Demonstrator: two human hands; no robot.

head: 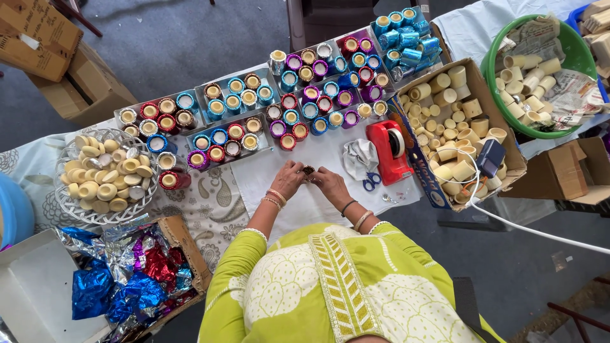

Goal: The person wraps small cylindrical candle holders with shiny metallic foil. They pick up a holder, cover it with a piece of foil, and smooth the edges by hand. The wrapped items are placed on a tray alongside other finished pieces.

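Head view, looking down on a cloth-covered work table [210, 203]. Left hand [289, 179] and right hand [329, 182] meeting over a white sheet [305, 159], fingers of both pinched together on one small dark round cup [309, 170], held between them just above the sheet. Cup mostly hidden by fingertips; colour and wrap detail hard to tell. Bangles on both wrists, green patterned sleeves below.

Just right of right hand: blue-handled scissors [368, 183], crumpled white foil scrap [359, 156], red tape dispenser [389, 151]. Further right, open cardboard box [502, 130] full of plain cream cups, blue device with white cord lying on top. Green tub [575, 54] at far right, more cream cups and newspaper inside.

Beyond the hands: metal trays [274, 86] lined with finished cups wrapped in coloured foil, red, blue, purple, teal. Left: wire basket [67, 203] heaped with cream cups, red foil-wrapped cup [173, 180] lying beside it. Near left: shallow box of crumpled foil sheets [136, 273], blue, silver, red.
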